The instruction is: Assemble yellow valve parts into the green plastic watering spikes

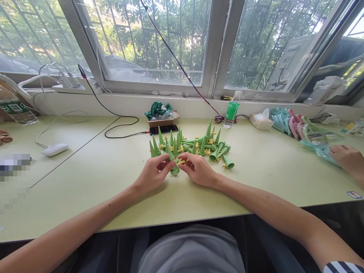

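My left hand point(155, 172) is closed round a green plastic cone point(174, 168), its wide end down near the table. My right hand point(196, 168) pinches a small yellow piece point(181, 162) right at the side of that cone. Both hands meet just above the pale green table point(113, 178). Just behind them lies a pile of green cones and yellow pieces point(196, 146), several standing point up, others lying on their sides.
Behind the pile are a black phone point(163, 129) with a cable, a small cardboard box point(162, 120) and a green-labelled bottle point(231, 110). Another person's hand point(348, 159) rests on plastic-wrapped items point(287, 121) at the right. A white mouse-like device point(54, 149) lies at the left.
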The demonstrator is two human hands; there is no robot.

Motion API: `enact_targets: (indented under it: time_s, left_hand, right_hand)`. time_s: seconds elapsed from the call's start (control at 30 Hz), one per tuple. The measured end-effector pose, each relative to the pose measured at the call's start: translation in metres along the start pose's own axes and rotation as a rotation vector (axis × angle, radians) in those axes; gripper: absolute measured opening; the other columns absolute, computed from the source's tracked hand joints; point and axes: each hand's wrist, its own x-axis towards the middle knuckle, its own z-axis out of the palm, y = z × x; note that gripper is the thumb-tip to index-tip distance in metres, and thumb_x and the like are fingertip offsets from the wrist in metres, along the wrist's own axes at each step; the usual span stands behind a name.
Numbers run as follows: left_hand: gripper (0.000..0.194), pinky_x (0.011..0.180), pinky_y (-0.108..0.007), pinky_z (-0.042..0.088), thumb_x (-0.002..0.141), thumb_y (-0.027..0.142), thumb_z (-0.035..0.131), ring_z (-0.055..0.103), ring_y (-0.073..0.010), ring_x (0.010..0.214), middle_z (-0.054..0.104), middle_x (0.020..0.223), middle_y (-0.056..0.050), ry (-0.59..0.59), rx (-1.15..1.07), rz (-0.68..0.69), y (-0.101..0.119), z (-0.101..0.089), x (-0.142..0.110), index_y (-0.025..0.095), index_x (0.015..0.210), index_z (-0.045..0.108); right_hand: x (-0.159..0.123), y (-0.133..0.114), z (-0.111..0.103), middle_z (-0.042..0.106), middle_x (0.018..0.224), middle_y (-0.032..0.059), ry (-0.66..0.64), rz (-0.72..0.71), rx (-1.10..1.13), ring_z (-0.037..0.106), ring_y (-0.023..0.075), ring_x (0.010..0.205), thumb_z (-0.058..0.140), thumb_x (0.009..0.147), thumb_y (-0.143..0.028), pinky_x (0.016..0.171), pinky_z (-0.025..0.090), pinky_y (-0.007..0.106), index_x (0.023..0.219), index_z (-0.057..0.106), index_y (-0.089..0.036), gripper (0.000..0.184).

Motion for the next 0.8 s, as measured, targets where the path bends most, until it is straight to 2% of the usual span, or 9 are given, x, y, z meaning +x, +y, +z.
enact_targets:
  time_s: [0.13, 0.33, 0.5, 0.63, 0.8]
  left_hand:
    - [0.032, 0.043, -0.02, 0.027, 0.095, 0.036, 0.056, 0.033, -0.0073, 0.048, 0.035, 0.055, 0.007, -0.014, -0.022, -0.031, -0.0018, 0.0007, 0.0002, 0.019, 0.071, 0.045]
    - [0.033, 0.046, -0.021, 0.028, 0.094, 0.028, 0.055, 0.032, -0.0085, 0.052, 0.035, 0.057, 0.006, 0.006, 0.093, 0.099, -0.0012, 0.0007, -0.0005, 0.019, 0.067, 0.038]
    - [0.029, 0.048, -0.021, 0.031, 0.094, 0.026, 0.056, 0.037, -0.0091, 0.055, 0.042, 0.06, 0.004, -0.01, 0.168, 0.174, -0.0022, -0.0007, -0.0012, 0.018, 0.068, 0.045]
    - [0.028, 0.049, -0.022, 0.035, 0.096, 0.028, 0.056, 0.045, -0.0098, 0.058, 0.054, 0.067, 0.0, -0.045, 0.158, 0.188, -0.0021, -0.0021, -0.0019, 0.017, 0.071, 0.052]
    - [0.029, 0.048, -0.022, 0.034, 0.097, 0.029, 0.056, 0.047, -0.0096, 0.058, 0.059, 0.07, -0.002, -0.046, 0.163, 0.217, 0.0005, -0.002, -0.0025, 0.016, 0.071, 0.055]
  right_hand:
    - [0.0015, 0.005, 0.0, 0.063, 0.076, 0.0004, -0.004, -0.001, 0.003, 0.054, 0.0132, 0.065, 0.055, 0.097, -0.023, 0.065, 0.044, 0.025, 0.107, 0.063, -0.017, 0.014]
    - [0.0022, 0.0074, -0.0021, 0.06, 0.071, -0.0008, -0.061, -0.062, -0.036, 0.053, 0.0128, 0.064, 0.053, 0.098, -0.02, 0.065, 0.041, 0.023, 0.09, 0.061, -0.018, 0.011]
    - [0.0003, 0.0063, -0.0038, 0.056, 0.071, -0.0006, -0.113, -0.081, -0.115, 0.049, 0.0136, 0.065, 0.047, 0.101, -0.023, 0.065, 0.038, 0.024, 0.081, 0.053, -0.02, 0.021]
    - [-0.0006, 0.0058, -0.0056, 0.053, 0.069, -0.0008, -0.133, -0.051, -0.161, 0.046, 0.0135, 0.062, 0.041, 0.103, -0.027, 0.063, 0.035, 0.024, 0.078, 0.048, -0.02, 0.027]
    - [-0.0009, 0.004, -0.007, 0.053, 0.067, -0.0012, -0.141, -0.03, -0.15, 0.047, 0.0125, 0.06, 0.035, 0.105, -0.032, 0.064, 0.035, 0.024, 0.075, 0.048, -0.02, 0.035]
